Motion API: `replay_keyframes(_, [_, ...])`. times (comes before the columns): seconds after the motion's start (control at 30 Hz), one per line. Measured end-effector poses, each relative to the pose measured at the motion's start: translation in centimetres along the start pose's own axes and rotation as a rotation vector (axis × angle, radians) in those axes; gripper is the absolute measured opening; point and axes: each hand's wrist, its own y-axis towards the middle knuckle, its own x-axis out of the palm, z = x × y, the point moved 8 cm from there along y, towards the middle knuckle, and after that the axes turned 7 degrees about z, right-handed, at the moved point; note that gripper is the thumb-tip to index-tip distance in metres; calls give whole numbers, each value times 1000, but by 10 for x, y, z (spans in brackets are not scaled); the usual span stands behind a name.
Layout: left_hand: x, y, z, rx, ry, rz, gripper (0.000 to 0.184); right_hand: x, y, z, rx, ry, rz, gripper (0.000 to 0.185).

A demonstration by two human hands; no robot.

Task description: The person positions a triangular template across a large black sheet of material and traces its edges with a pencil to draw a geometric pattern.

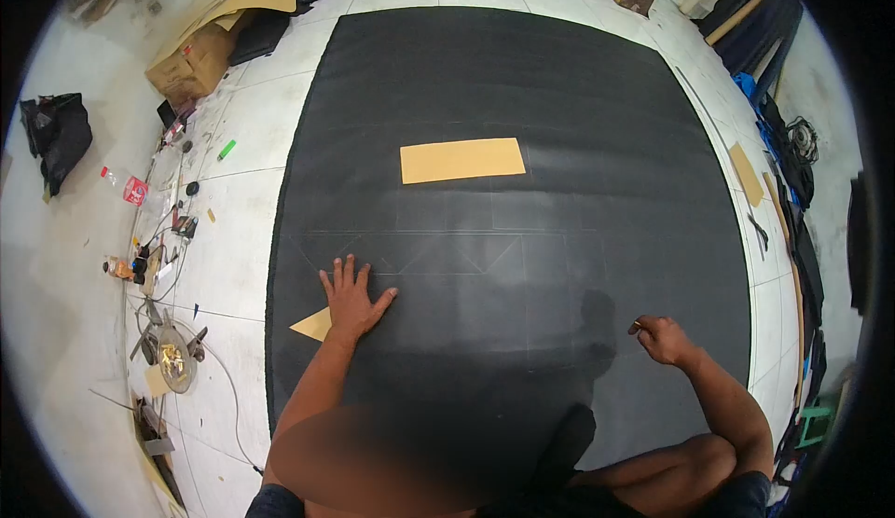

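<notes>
Marking seems underway: left hand spread near left edge of sheet, small object pinched by right hand; steadiness is needed next.

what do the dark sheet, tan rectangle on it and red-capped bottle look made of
Dark sheet: probably leatherette or coated fabric, low sheen; light spreads softly over faint ripples. Tan rectangle: likely matte card; flat, crisp straight edges. Bottle: seemingly clear, smooth-looking plastic; its body is see-through.
</notes>
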Motion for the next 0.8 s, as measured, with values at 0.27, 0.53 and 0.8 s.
replay_keyframes(0.27, [-3, 31, 58, 169, -162, 159, 82, -8, -25, 1, 16, -2, 0, 30])
replay_keyframes(0.53, [9, 19, 108, 278, -205, 174, 75, -3, -86, 38, 122, 7, 19, 29])
replay_keyframes(0.8, [15, 34, 173, 465, -271, 188, 72, 16, -145, 83, 244, 40, 124, 27])
